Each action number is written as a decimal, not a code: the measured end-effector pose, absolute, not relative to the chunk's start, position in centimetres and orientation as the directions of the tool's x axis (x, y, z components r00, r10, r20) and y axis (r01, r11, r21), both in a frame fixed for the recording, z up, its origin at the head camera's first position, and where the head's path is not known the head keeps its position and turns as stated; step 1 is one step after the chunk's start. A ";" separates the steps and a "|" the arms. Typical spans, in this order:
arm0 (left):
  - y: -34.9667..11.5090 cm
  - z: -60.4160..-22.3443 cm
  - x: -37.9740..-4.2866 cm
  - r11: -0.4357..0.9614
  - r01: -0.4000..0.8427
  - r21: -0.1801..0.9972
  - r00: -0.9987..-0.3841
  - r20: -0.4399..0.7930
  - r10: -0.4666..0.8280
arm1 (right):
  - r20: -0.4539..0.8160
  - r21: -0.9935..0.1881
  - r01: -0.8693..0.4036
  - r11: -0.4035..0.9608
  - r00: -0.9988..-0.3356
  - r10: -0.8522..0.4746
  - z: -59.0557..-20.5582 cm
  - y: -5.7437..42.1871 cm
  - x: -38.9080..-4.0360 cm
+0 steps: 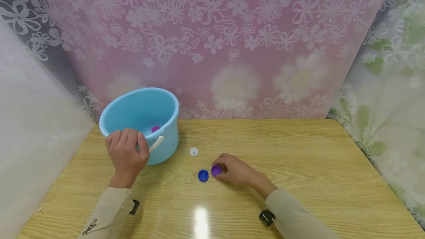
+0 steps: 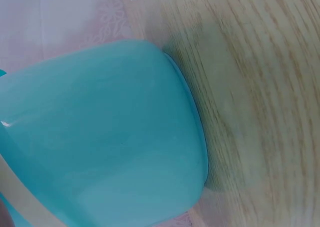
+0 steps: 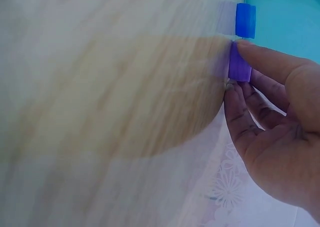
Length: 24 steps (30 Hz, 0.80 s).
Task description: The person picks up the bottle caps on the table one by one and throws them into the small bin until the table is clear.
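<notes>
A light blue bucket [image 1: 167,145] stands at the left of the table, and my left hand [image 1: 128,154] grips its near rim with curled fingers. Inside it, part of a magenta bottle cap [image 1: 155,129] shows. My right hand [image 1: 234,170] pinches a purple bottle cap [image 1: 216,171] between thumb and fingers at the tabletop; the right wrist view shows the same purple cap [image 3: 240,62] low against the wood. Just left of it lies a dark blue bottle cap [image 1: 203,175], hollow side up. A white cap [image 1: 194,152] lies farther back, close to the bucket.
The wooden table [image 1: 299,158] runs back to a pink flowered curtain [image 1: 216,47]. The bucket's white handle [image 1: 156,144] hangs down on its near right side. White flowered cloth [image 1: 391,121] borders the right side.
</notes>
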<state>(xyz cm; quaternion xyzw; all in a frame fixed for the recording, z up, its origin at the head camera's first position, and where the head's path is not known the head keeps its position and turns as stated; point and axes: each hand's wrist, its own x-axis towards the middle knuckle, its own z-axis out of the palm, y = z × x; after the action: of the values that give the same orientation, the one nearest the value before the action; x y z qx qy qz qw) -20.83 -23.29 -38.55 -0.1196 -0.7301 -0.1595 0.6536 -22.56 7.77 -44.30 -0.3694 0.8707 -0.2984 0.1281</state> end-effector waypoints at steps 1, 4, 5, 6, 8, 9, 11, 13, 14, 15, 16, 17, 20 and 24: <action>-23.3 -38.6 -20.9 0.920 0.383 0.077 -0.118 0.992 -0.033 | -0.005 -0.616 -0.564 0.550 -0.696 -0.718 -44.3 7.8 -22.6; -23.3 -38.7 -20.9 0.921 0.382 0.077 -0.122 0.992 -0.032 | -0.001 -0.619 -0.564 0.546 -0.695 -0.719 -44.3 7.8 -22.5; -23.4 -38.7 -20.9 0.921 0.382 0.077 -0.122 0.992 -0.033 | -0.001 -0.621 -0.563 0.546 -0.695 -0.719 -44.3 7.8 -22.5; -23.4 -38.7 -20.9 0.921 0.383 0.078 -0.123 0.992 -0.033 | -0.002 -0.623 -0.561 0.546 -0.696 -0.718 -44.3 7.8 -22.5; -23.4 -38.8 -20.9 0.920 0.383 0.080 -0.126 0.991 -0.034 | -0.003 -0.625 -0.559 0.546 -0.697 -0.717 -44.2 7.8 -22.5; -23.4 -38.8 -20.9 0.920 0.383 0.082 -0.128 0.991 -0.035 | -0.003 -0.627 -0.557 0.545 -0.698 -0.716 -44.3 7.8 -22.5; -23.4 -38.8 -20.9 0.920 0.383 0.083 -0.130 0.991 -0.035 | -0.010 -0.630 -0.551 0.548 -0.700 -0.714 -44.3 7.9 -22.6; -23.5 -38.8 -20.9 0.920 0.383 0.084 -0.132 0.991 -0.035 | -0.013 -0.634 -0.545 0.548 -0.701 -0.713 -44.3 7.9 -22.6; -23.5 -38.8 -20.9 0.920 0.383 0.083 -0.132 0.991 -0.035 | -0.011 -0.637 -0.544 0.546 -0.702 -0.712 -44.3 8.0 -22.6; -23.5 -38.8 -20.9 0.920 0.384 0.083 -0.134 0.990 -0.033 | -0.012 -0.640 -0.540 0.546 -0.704 -0.710 -44.2 8.0 -22.6; -23.5 -38.8 -20.9 0.919 0.385 0.082 -0.134 0.990 -0.032 | -0.015 -0.643 -0.534 0.550 -0.708 -0.706 -44.2 8.0 -22.6; -23.5 -38.8 -20.9 0.919 0.386 0.082 -0.135 0.990 -0.031 | -0.016 -0.647 -0.527 0.551 -0.713 -0.701 -44.2 8.1 -22.6; -23.5 -38.9 -21.0 0.919 0.386 0.081 -0.136 0.990 -0.030 | -0.028 -0.667 -0.493 0.558 -0.732 -0.680 -44.1 8.1 -22.8; -23.5 -38.9 -21.0 0.920 0.382 0.081 -0.137 0.990 -0.030 | -0.026 -0.681 -0.468 0.563 -0.753 -0.658 -43.9 8.1 -23.1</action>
<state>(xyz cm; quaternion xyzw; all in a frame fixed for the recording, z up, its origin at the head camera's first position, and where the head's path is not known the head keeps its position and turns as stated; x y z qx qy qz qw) -21.01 -23.52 -38.87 -0.1194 -0.7370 -0.1598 0.6458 -23.10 8.13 -43.86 -0.3227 0.8728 -0.3385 0.1399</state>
